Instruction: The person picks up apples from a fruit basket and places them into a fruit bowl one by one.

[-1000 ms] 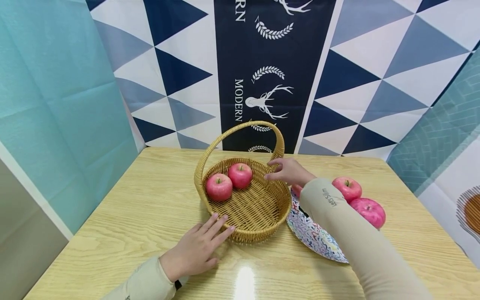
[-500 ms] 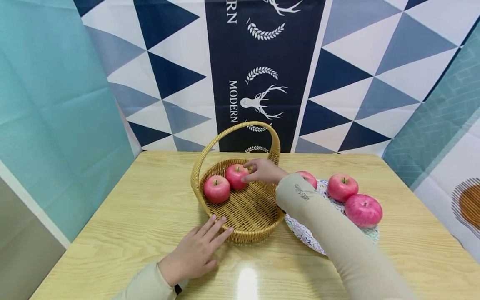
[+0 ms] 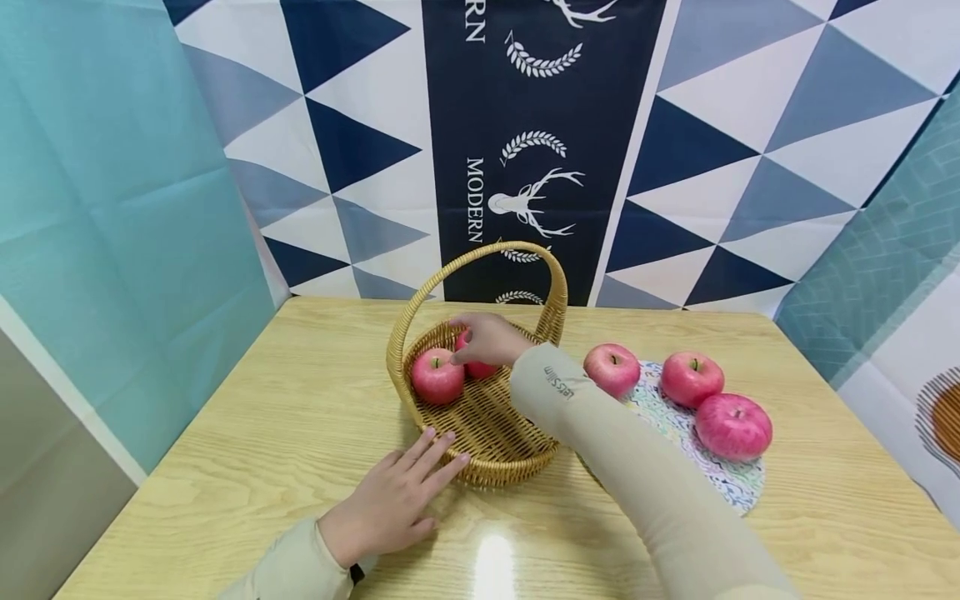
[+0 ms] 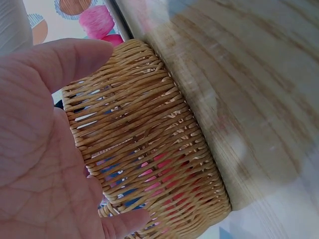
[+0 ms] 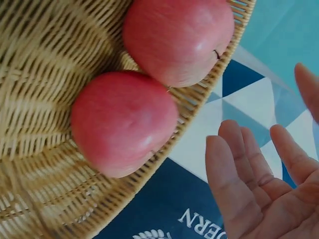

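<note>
A woven basket (image 3: 495, 473) with a tall arched handle stands mid-table, holding two red apples. The left apple (image 3: 435, 382) shows well in the head view; the other apple (image 3: 477, 370) is partly behind my right hand. That right hand (image 3: 491, 340) is over the basket, its fingers spread and loosely bent. In the right wrist view a gap separates the hand (image 5: 269, 194) from both apples, and nothing is in its grasp. My left hand (image 3: 390, 498) rests its outstretched fingers on the basket's near rim; in the left wrist view its palm faces the woven wall (image 4: 144, 134).
Right of the basket lies a round patterned plate (image 3: 742, 490), partly covered by my right sleeve (image 3: 637, 467). Three more apples are on or beside it: one nearest the basket (image 3: 612, 369), one behind (image 3: 692, 378) and a darker pink one (image 3: 733, 427). A patterned cloth (image 3: 360, 150) hangs behind the table.
My right hand has moved left across the basket, from its right rim to above the apples, uncovering the apple on the plate's left side. The left hand has stayed on the rim.
</note>
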### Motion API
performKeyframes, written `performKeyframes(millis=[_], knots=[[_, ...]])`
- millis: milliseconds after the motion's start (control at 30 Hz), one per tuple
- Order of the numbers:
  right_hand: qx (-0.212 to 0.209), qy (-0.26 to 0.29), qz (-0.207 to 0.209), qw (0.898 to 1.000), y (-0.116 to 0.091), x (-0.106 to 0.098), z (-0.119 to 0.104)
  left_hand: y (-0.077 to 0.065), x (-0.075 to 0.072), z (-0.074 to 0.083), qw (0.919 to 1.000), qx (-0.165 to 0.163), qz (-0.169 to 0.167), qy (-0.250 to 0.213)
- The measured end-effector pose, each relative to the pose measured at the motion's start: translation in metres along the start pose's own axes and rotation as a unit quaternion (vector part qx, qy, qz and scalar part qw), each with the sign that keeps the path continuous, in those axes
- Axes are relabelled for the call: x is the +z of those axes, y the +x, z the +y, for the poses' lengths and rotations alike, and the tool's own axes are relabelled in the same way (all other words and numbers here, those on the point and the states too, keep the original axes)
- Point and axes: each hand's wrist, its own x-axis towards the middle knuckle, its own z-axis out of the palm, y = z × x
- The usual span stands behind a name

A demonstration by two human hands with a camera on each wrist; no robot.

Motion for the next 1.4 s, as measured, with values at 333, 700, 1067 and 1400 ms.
performKeyframes(millis=[333, 700, 1067, 1400], knots=[[-0.023, 0.01, -0.005, 1.0, 0.009, 0.013, -0.009, 0.0, 0.004, 0.0, 0.9996, 0.01, 0.027, 0.009], [-0.067, 0.036, -0.022, 0.997, 0.022, 0.034, 0.006, 0.001, 0.001, 0.002, 1.0, -0.002, -0.001, 0.005], [-0.082, 0.026, 0.006, 0.996, 0.022, 0.053, 0.022, 0.003, 0.0, 0.005, 0.9997, -0.001, -0.018, 0.018], [-0.091, -0.001, -0.033, 0.995, 0.023, 0.057, 0.024, 0.003, 0.0, 0.005, 0.9994, 0.002, -0.008, 0.035]])
